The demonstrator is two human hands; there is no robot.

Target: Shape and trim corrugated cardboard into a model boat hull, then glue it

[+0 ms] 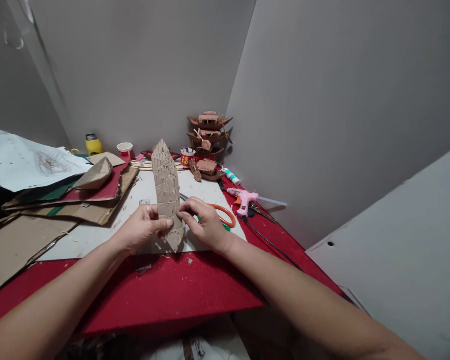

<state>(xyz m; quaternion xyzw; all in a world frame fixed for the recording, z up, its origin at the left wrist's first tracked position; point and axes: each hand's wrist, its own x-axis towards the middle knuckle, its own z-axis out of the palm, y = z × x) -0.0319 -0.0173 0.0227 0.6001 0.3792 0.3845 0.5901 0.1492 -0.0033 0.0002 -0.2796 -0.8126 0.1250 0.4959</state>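
Before you stretches the red-covered table (165, 295), and on it lies a white board (93, 245). Stacked cardboard sheets (93, 215) cover its left side. Over the board's near part, between your hands, you hold the cardboard piece (167, 187), long and narrow, pointed at both ends, tilted up with its far tip leaning left. Its brown face is rough, crossed by creases and scattered with small ragged tears. Your left hand (144, 227) is closed on its left edge, thumb flat across the face. Your right hand (206, 225) pinches at the right edge, thumb and forefinger nearly together. Farther right lies a pink glue gun (245, 201); just beside your right hand, an orange handle loop (230, 212).
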